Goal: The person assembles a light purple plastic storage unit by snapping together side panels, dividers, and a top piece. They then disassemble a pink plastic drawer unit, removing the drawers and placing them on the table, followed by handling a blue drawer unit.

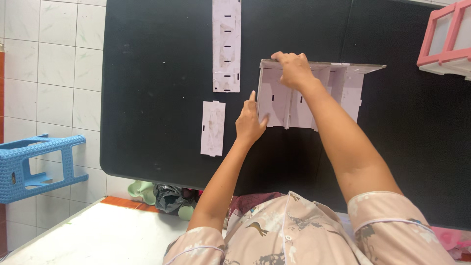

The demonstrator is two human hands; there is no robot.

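Fingers of right hand grip white slotted organizer top edge

The table is black, the slotted panels pale pink, the stool blue, the floor tiles white, and the shirt beige with birds.

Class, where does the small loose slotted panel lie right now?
In the head view, the small panel lies flat on the black table, just left of the left hand, below the long panel.
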